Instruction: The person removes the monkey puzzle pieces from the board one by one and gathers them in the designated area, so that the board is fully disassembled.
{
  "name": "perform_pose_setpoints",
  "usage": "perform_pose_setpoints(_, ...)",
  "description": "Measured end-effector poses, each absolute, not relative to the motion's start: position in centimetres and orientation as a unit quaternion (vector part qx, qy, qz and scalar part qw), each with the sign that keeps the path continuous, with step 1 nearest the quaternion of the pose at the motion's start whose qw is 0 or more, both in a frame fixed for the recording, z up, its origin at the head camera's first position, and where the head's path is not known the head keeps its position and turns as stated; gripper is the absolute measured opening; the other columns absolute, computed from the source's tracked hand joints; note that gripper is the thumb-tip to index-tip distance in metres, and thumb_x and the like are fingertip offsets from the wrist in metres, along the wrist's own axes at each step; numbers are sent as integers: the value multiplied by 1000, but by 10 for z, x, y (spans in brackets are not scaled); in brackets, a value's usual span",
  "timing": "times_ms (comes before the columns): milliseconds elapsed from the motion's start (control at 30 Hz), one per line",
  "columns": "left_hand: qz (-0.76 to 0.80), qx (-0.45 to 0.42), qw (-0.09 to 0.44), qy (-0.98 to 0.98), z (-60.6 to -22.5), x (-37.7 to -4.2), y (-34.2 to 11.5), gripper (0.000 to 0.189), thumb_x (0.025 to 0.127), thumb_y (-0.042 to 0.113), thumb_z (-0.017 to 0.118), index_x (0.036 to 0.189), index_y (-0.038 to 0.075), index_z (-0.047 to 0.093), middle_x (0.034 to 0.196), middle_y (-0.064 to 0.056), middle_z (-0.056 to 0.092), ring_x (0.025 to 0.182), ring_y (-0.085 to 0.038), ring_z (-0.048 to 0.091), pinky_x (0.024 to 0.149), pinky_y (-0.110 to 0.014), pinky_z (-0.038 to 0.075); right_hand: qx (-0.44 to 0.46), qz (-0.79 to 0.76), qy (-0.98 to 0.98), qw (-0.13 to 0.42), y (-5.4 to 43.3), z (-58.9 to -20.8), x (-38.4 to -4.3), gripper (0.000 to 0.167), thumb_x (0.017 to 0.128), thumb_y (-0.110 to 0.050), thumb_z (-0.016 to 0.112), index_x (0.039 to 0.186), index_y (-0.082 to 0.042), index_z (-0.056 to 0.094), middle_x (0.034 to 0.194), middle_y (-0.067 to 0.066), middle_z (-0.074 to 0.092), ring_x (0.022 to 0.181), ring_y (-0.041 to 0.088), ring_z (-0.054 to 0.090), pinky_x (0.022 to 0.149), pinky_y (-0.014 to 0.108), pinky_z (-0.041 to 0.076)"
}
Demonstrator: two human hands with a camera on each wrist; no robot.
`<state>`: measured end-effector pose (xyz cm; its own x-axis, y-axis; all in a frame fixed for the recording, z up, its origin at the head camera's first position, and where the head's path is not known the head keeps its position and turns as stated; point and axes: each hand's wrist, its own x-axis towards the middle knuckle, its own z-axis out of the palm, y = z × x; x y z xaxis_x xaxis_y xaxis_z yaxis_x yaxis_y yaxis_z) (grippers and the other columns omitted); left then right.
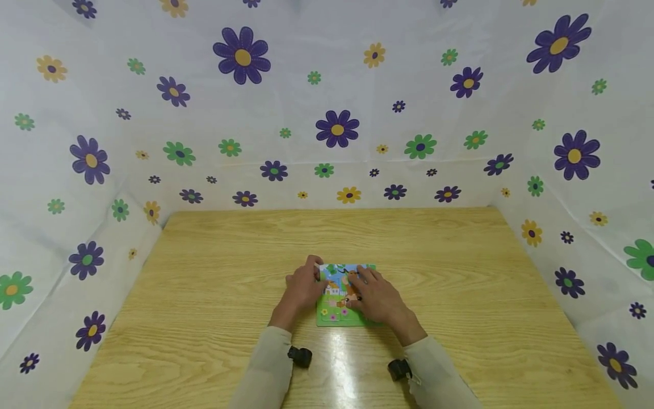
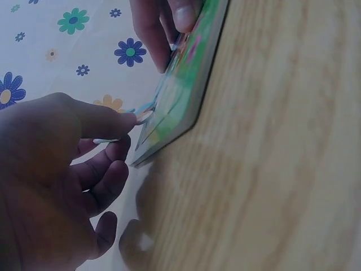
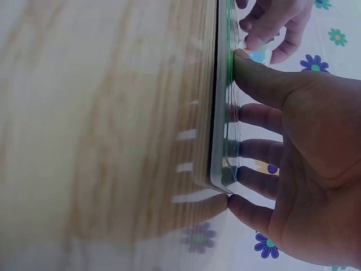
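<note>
A flat picture puzzle (image 1: 329, 323) with a green border lies on the table, showing a house, flowers and brown animal figures. At its left edge, my left hand (image 1: 305, 286) pinches a thin puzzle piece (image 3: 259, 55) between thumb and fingers. The left wrist view shows that piece tilted up, with its edge close to the board (image 2: 189, 110); whether it touches is hard to tell. Across the right part of the puzzle rests my right hand (image 1: 380, 298), fingers spread and tips on the surface, covering some of the picture. Its little finger (image 3: 248, 212) reaches the board's corner.
The puzzle lies on a light wooden table (image 1: 230, 244) with a glossy top. White cloth walls (image 1: 286, 108) printed with flowers stand behind and on both sides. A black wrist camera (image 1: 300, 357) sits on the left sleeve, another (image 1: 399, 369) on the right.
</note>
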<state>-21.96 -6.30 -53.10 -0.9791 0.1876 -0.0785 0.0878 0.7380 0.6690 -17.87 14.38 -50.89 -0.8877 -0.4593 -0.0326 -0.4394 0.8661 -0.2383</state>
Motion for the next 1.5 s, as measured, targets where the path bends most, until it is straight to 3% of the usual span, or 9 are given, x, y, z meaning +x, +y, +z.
perform_pose_setpoints(233,380,49,47,923,-523,-217,-75,39,93,22,64,128,18,46,94,2,61,84,-17,54,84,-45,29,-215,-148,963,60,144,-509,-178,60,89,-39,67,136,-7,50,150,20,40,140,39,37,110,49,36)
perform_pose_setpoints(700,383,20,50,922,-527,-212,-117,41,94,23,59,133,16,46,90,2,55,83,-17,52,90,-52,30,-209,-148,964,75,144,-514,-175,56,91,-40,65,137,-11,51,151,20,38,142,40,32,114,50,31)
perform_pose_setpoints(967,325,1,39,945,-528,-214,-142,41,96,26,58,134,16,47,102,0,63,104,-26,57,91,-57,32,-214,-148,963,66,145,-512,-179,54,92,-40,64,136,-11,52,151,20,38,142,39,33,113,50,32)
perform_pose_setpoints(1133,313,-17,45,948,-526,-217,-153,42,96,26,59,135,17,47,101,0,61,102,-25,55,92,-60,31,-218,-147,963,61,147,-512,-180,53,91,-38,64,135,-10,52,151,20,38,142,39,33,114,49,31)
perform_pose_setpoints(1367,295,-32,44,954,-525,-213,-165,42,96,27,58,135,14,48,94,0,58,98,-25,55,87,-59,33,-187,-159,967,71,146,-512,-176,52,92,-38,64,137,-15,54,149,25,36,139,45,33,100,58,42)
perform_pose_setpoints(1500,285,-44,49,956,-525,-213,-174,44,97,27,56,137,13,48,99,-3,59,103,-30,54,88,-61,32,-178,-154,970,68,146,-512,-174,52,91,-39,65,136,-17,54,147,25,37,136,45,35,98,58,44)
